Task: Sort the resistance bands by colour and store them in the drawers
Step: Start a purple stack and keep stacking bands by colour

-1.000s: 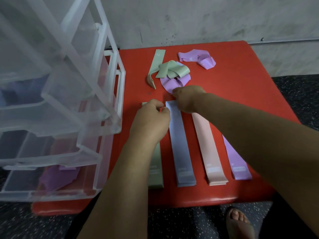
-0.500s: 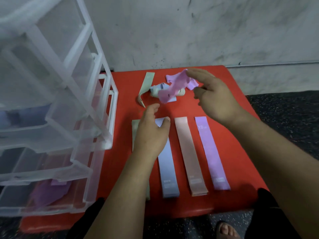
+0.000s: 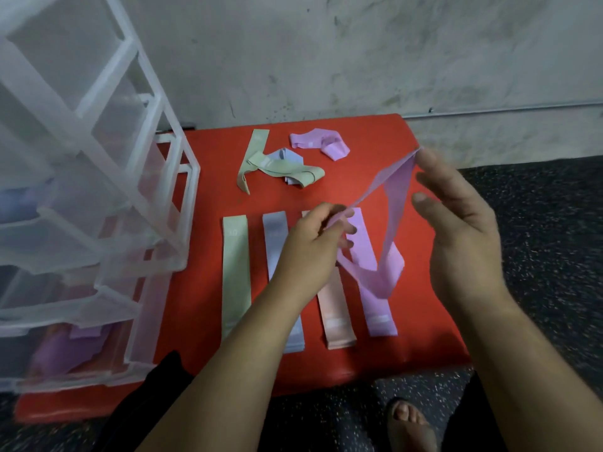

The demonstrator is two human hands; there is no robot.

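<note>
A purple resistance band point(image 3: 391, 203) hangs in the air between both hands above the red table point(image 3: 375, 132). My left hand point(image 3: 310, 249) pinches its near end and my right hand point(image 3: 456, 220) holds its far end at the fingertips. Below, flat bands lie side by side: green point(image 3: 235, 275), blue point(image 3: 275, 233), pink point(image 3: 336, 308) and purple point(image 3: 380, 318). Further back sits a tangle of green bands point(image 3: 277, 166) over a blue one point(image 3: 290, 156), and a crumpled purple band point(image 3: 321, 143).
A clear plastic drawer unit point(image 3: 98, 177) stands on the table's left side; its bottom drawer point(image 3: 140, 321) holds purple bands point(image 3: 65, 350). A grey wall rises behind the table. Dark speckled floor and a bare foot point(image 3: 409, 419) lie beyond the front edge.
My right hand lifted a purple band from the back pile and carried it toward me. My left hand left the blue band and took hold of the purple band's other end.
</note>
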